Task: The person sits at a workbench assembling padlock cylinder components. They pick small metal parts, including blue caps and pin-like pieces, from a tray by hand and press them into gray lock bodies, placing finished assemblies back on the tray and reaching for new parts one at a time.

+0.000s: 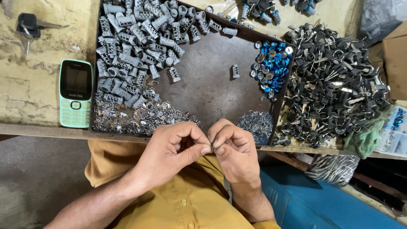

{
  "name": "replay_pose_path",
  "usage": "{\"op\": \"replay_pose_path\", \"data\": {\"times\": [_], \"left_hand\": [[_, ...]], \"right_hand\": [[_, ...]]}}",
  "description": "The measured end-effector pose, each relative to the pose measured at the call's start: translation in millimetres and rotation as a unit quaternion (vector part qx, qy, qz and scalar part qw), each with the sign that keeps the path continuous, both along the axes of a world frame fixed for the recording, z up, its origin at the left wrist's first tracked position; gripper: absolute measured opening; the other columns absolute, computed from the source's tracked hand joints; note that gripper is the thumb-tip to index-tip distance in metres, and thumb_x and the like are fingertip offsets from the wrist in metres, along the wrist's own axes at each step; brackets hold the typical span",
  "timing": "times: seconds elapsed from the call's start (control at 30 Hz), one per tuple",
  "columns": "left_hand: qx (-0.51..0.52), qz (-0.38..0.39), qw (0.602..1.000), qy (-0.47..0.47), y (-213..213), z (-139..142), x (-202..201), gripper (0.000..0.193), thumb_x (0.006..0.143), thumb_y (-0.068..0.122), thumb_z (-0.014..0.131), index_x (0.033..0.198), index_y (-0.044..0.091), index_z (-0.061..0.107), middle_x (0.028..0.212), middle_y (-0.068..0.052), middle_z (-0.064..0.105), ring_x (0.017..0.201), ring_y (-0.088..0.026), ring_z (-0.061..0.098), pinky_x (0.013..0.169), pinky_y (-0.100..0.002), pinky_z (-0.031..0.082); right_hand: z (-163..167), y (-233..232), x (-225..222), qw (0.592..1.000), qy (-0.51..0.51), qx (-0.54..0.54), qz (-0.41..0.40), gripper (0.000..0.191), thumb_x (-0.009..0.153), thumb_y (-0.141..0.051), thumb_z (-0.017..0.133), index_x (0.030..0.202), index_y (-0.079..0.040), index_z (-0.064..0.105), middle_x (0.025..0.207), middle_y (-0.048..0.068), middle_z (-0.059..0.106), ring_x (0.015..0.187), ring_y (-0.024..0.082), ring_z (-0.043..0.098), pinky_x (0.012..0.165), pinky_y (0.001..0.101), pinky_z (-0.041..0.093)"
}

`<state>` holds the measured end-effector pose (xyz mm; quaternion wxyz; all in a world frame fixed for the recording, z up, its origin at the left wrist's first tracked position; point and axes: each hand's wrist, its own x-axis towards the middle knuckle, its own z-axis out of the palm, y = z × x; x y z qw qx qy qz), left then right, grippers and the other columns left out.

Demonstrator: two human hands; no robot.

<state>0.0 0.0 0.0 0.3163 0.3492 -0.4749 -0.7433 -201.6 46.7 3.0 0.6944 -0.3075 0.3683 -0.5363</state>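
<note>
Metal glints between our fingertips: our left hand (169,150) and right hand (235,148) meet thumb to thumb just below the near edge of the dark tray (207,91), both pinched narrowly on one small metal part (212,147), too small to identify. Inside the tray, grey slotted cylinders (135,46) fill the far left corner, flat silvery pieces (135,116) lie along the near left edge, blue-capped cylinders (271,65) sit against the right wall, and thin silver pins (256,125) occupy the near right corner. Left of the tray lies a mint-green phone (75,93); right of it, a heap of black-headed keys (335,80).
</note>
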Motion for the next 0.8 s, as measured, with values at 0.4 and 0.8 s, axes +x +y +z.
{"op": "replay_pose_path", "data": {"times": [0.4,0.8], "left_hand": [[-0.018,0.001,1.000,0.002,-5.3,2.2,-1.5,0.015,0.093,0.013,0.075,0.088,0.002,0.067,0.073,0.002,0.064,0.065,-0.002,0.052,0.054,-0.022,0.044],[0.010,-0.010,1.000,0.012,-9.3,2.7,2.1,0.013,0.092,0.013,0.074,0.089,0.002,0.068,0.071,0.002,0.064,0.061,-0.002,0.054,0.052,-0.023,0.044]], "right_hand": [[3.1,-2.9,0.2,1.000,0.011,-0.007,-0.005,0.015,0.097,-0.009,0.075,0.098,0.003,0.065,0.106,0.012,0.060,0.100,0.018,0.056,0.094,0.0312,0.045],[-1.4,-1.2,2.4,1.000,0.013,-0.003,-0.007,0.010,0.094,0.000,0.071,0.100,0.003,0.064,0.108,0.013,0.059,0.100,0.018,0.057,0.094,0.0310,0.046]]}}
